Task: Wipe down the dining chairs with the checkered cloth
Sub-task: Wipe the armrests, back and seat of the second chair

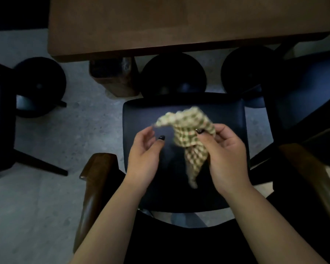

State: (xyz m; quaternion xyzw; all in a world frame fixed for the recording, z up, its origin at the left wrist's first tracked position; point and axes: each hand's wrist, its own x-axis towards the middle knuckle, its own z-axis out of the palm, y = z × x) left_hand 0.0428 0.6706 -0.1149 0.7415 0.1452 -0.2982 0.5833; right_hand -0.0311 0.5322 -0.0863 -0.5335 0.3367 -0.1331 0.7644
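A dining chair with a dark blue seat (141,119) and a curved brown wooden backrest (95,180) stands right below me. Above the seat I hold a crumpled green-and-cream checkered cloth (187,134), blurred by motion. My right hand (225,155) pinches the cloth between thumb and fingers, and one tail hangs down toward the seat. My left hand (145,159) hovers just left of the cloth with fingers loosely spread, holding nothing; a blurred cloth corner lies near its fingertips.
A brown wooden table (179,21) stands ahead, its leg (114,77) at the left. Round dark stools (173,73) (248,69) sit under its edge, another stool (39,86) at the left. Another blue chair (309,88) is at the right. Grey concrete floor (36,187) on the left.
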